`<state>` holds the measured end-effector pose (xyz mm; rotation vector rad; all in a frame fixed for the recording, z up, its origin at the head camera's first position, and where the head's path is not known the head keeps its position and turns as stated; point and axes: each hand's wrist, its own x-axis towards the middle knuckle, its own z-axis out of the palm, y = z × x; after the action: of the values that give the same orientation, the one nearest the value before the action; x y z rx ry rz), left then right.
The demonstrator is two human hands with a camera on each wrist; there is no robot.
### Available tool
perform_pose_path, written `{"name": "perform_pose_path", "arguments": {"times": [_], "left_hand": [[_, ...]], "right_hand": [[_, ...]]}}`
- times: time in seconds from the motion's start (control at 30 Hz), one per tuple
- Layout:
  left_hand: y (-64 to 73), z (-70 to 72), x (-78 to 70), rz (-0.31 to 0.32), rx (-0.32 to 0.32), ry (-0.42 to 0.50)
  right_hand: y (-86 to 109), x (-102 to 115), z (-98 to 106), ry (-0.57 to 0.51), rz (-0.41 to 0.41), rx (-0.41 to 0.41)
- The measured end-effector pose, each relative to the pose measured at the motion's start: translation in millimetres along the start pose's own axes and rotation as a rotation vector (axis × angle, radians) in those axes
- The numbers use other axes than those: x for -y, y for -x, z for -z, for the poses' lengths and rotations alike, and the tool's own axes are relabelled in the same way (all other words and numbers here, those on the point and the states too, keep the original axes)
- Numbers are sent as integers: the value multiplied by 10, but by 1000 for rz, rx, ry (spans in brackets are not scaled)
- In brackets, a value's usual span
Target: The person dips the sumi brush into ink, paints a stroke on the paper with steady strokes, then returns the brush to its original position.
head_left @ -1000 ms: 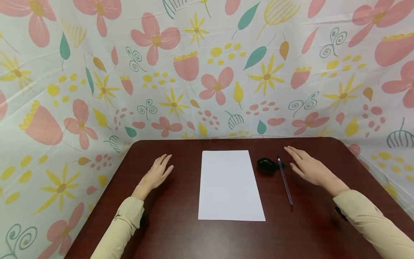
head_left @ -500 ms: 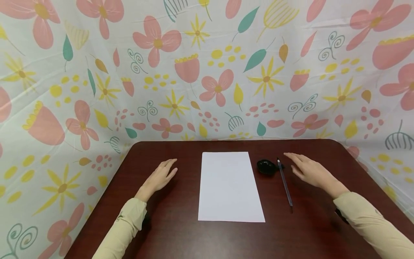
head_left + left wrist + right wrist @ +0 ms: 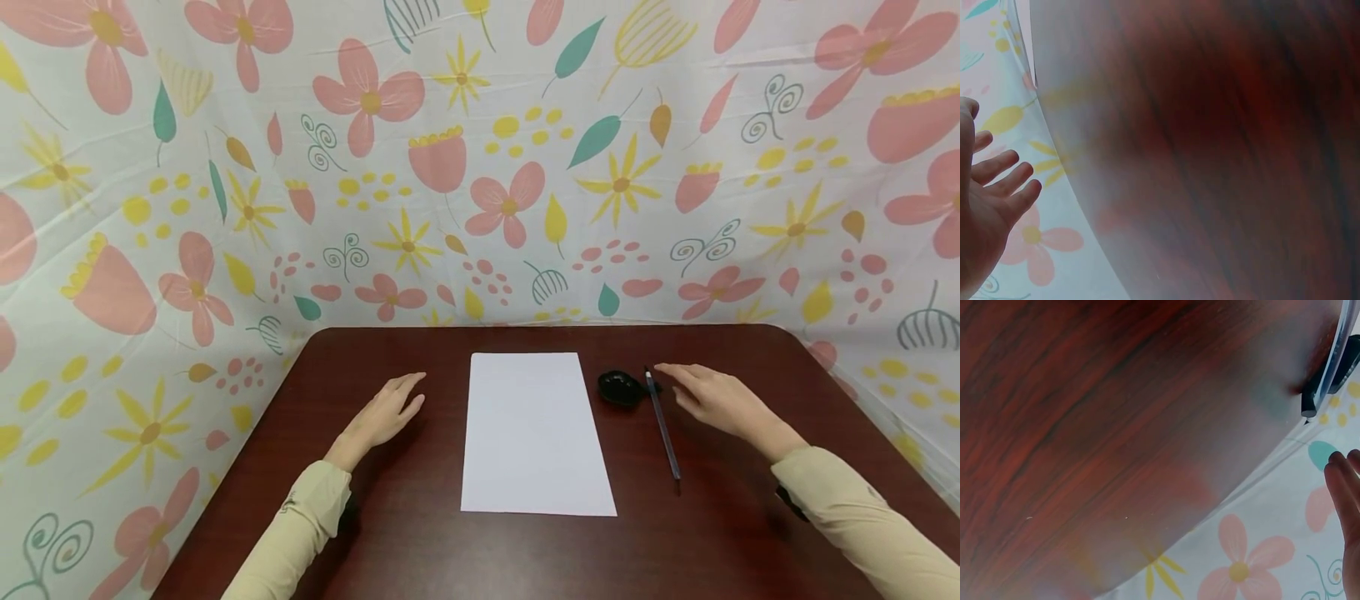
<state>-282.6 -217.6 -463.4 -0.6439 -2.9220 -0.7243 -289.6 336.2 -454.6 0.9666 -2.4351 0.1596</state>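
Note:
In the head view my left hand (image 3: 379,417) hovers over the left part of the table, fingers extended and holding nothing. A blank white sheet of paper (image 3: 534,433) lies to its right. On the far side of the paper, my right hand (image 3: 716,400) is held with fingers stretched leftward, fingertips close to the upper end of a slim, dark, pen-like stick (image 3: 663,433). That stick leans over the narrow end of a small glossy black rounded object (image 3: 619,388). The right wrist view shows part of the stick (image 3: 1335,356) and the black object (image 3: 1346,365).
A dark reddish-brown table (image 3: 420,550) with rounded far corners carries these things. Behind and beside it hangs a white cloth (image 3: 517,108) printed with flowers and leaves. Light sleeves cover both forearms, with a dark band showing under each cuff.
My left hand has moved right, toward the paper. My right hand has lowered slightly, its fingertips shifting left toward the pen-like stick. The paper, stick and black object stay put.

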Motion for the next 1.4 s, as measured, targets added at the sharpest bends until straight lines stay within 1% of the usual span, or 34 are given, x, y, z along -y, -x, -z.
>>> {"name": "perform_pose_path", "arguments": {"times": [0.07,0.27,0.47,0.7,0.8,0.97,1.13,1.27,1.4], "left_hand": [[-3,-11,-30,-5,5,16],[-14,-70,-87,-29,12,23],[-30,-125,-148,-60,34,4],[-41,-152,-212,-67,99,-21],[-53,-169,-241,-66,118,-35],[-69,-189,-296,-83,157,-24],[-73,-201,-331,-79,189,-49],[-70,-222,-354,-87,202,-62],[-79,-250,-388,-92,229,-73]], "right_hand": [[6,12,0,1,6,-5],[35,26,-17,-1,48,-14],[51,40,-31,6,66,-21],[36,57,-65,18,107,-32],[30,65,-72,26,124,-28],[41,61,-70,29,156,-33],[43,62,-68,30,175,-43],[51,88,-78,28,181,-21],[64,121,-81,25,187,-4]]}}
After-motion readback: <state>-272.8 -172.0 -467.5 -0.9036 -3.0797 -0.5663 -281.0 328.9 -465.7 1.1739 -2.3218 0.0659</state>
